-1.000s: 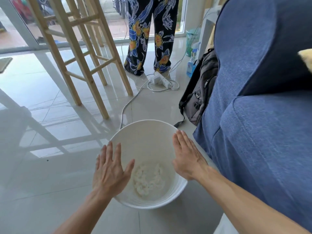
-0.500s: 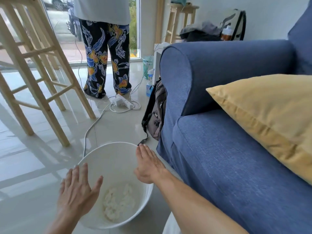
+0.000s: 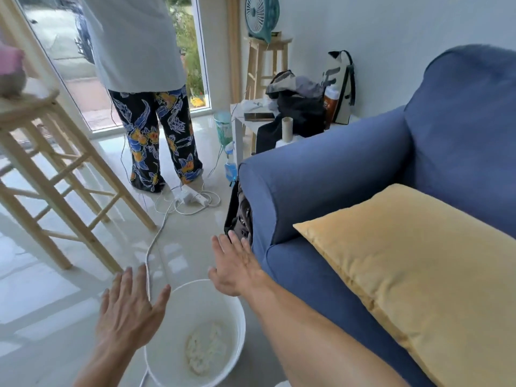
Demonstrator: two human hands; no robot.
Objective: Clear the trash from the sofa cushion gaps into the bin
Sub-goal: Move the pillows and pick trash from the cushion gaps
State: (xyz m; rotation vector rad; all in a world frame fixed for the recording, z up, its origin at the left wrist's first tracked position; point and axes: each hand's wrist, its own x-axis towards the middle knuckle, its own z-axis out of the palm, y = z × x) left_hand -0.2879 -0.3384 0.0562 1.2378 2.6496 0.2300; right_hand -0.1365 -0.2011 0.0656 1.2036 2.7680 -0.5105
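1. We are holding left hand [image 3: 128, 311] and right hand [image 3: 234, 266] open and empty: left over the bin's [image 3: 170, 333] rim, right beside the sofa [image 3: 321, 174] front.
2. Crumpled trash [image 3: 208, 349] is lying at the bin's bottom.
3. Next we are probably reaching back into the sofa's seams.

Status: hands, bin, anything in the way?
Left hand open, empty, at bin rim. Right hand open, empty, by sofa front. Bin holds white crumpled trash. Yellow cushion lies on the seat.
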